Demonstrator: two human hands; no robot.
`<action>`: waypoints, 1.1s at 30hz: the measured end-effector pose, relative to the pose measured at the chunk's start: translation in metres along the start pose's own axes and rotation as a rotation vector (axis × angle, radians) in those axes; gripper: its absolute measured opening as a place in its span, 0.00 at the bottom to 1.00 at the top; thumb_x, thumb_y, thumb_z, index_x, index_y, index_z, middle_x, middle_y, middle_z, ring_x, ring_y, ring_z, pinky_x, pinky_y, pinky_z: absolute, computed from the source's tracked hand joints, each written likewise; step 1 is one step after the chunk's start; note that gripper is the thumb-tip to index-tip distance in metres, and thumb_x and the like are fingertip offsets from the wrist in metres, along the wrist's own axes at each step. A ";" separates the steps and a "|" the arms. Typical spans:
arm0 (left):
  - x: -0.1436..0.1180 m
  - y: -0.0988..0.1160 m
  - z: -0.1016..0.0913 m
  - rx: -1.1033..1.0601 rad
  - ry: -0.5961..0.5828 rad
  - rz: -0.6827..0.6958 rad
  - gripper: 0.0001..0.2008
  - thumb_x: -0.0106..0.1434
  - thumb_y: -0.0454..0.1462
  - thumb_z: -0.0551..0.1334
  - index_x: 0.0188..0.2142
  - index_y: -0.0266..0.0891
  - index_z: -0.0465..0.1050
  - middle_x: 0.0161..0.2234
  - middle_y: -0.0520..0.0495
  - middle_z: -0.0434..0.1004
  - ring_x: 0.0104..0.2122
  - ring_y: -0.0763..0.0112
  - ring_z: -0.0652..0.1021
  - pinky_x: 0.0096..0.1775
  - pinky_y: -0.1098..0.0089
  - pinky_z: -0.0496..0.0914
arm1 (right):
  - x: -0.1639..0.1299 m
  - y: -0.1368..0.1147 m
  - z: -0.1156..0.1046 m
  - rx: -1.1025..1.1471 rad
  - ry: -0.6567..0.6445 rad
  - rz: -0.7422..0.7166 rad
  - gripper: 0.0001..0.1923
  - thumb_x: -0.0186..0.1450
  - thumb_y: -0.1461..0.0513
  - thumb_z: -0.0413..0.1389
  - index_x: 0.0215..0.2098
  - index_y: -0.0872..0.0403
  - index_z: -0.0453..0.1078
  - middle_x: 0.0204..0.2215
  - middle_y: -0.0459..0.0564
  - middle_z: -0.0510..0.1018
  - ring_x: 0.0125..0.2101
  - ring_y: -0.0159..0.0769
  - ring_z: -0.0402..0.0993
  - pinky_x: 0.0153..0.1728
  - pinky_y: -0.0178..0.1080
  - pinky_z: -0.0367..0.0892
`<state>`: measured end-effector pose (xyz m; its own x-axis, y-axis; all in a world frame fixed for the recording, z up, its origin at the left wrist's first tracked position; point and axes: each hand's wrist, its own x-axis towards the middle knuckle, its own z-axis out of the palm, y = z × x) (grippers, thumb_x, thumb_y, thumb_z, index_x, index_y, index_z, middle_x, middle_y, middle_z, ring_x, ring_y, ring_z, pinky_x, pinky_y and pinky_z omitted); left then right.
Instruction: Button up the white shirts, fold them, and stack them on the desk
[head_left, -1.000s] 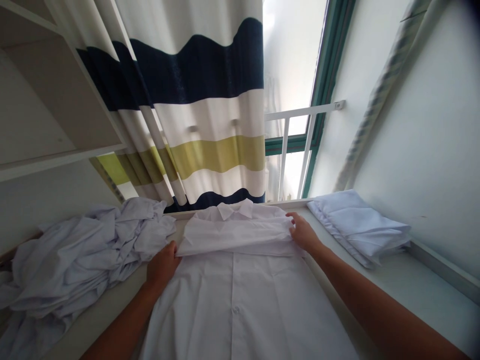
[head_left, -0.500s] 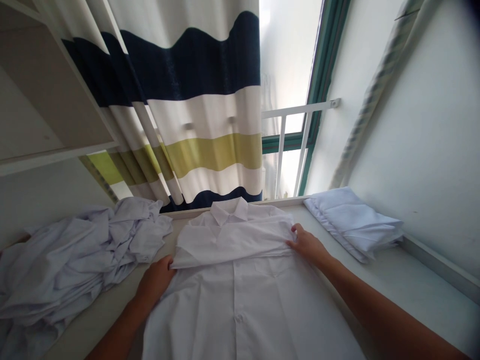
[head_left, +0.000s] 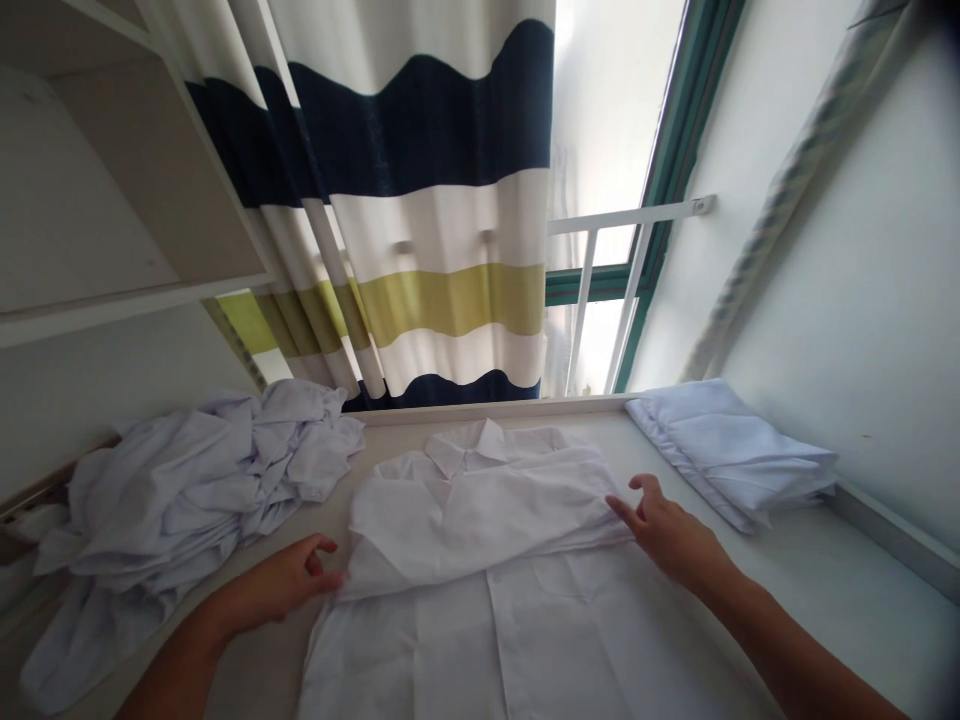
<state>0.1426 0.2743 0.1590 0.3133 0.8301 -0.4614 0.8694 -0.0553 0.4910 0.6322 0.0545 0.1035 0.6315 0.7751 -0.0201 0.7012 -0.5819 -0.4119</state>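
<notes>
A white collared shirt (head_left: 450,640) lies spread in front of me, its collar at the far end and its lower part running out of the bottom of the view. The sleeves lie folded across the upper chest in a broad band. At the left end of that band is my left hand (head_left: 281,580), thumb and fingers apart, a fingertip close to the cloth. My right hand (head_left: 671,525) is at the right end with its fingers spread; the index fingertip is at the sleeve's edge. Neither hand grips the fabric.
Crumpled white clothes (head_left: 187,490) form a heap on the left. To the far right lies a stack of folded white garments (head_left: 731,445). A low ledge (head_left: 487,410) borders the back, before a striped curtain (head_left: 442,220) and a window with a white railing (head_left: 630,216). A shelf (head_left: 135,295) juts out upper left.
Both hands have let go of the sleeve band and opened, moving slightly outward. The band's near edge now lies lower in view on the left. The whole view has shifted a little.
</notes>
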 end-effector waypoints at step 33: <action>0.106 0.014 0.005 0.211 0.599 0.049 0.27 0.69 0.53 0.45 0.46 0.34 0.72 0.40 0.27 0.79 0.45 0.40 0.79 0.46 0.50 0.68 | 0.046 -0.037 0.020 -0.269 0.154 -0.145 0.18 0.73 0.51 0.44 0.45 0.55 0.68 0.46 0.58 0.72 0.46 0.48 0.68 0.46 0.49 0.63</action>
<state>0.1901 0.3585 0.1130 0.1399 0.9868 0.0812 0.9352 -0.1587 0.3165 0.6285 0.1165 0.0992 0.5468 0.8204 0.1671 0.8367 -0.5281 -0.1451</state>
